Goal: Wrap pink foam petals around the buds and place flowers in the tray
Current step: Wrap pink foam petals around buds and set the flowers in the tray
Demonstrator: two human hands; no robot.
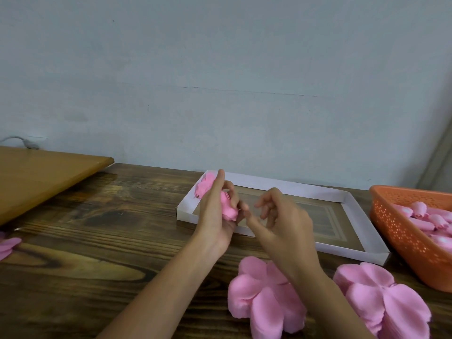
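Left hand (215, 216) raised over the tray's (288, 187) near-left corner, fingers curled around a flower (228, 209). Right hand (283, 223) just beside it, fingers loosely curled, holding nothing. The tray holds a second flower (204, 187) in its far-left corner. Basket (403, 231) at right contains buds (425, 216). Two petal stacks (264, 297) (381, 299) lie near the tray's near edge.

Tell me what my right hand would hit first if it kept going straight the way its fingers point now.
Probably the pink flower held in the left hand; the right hand points leftward at it, though depth is unclear.
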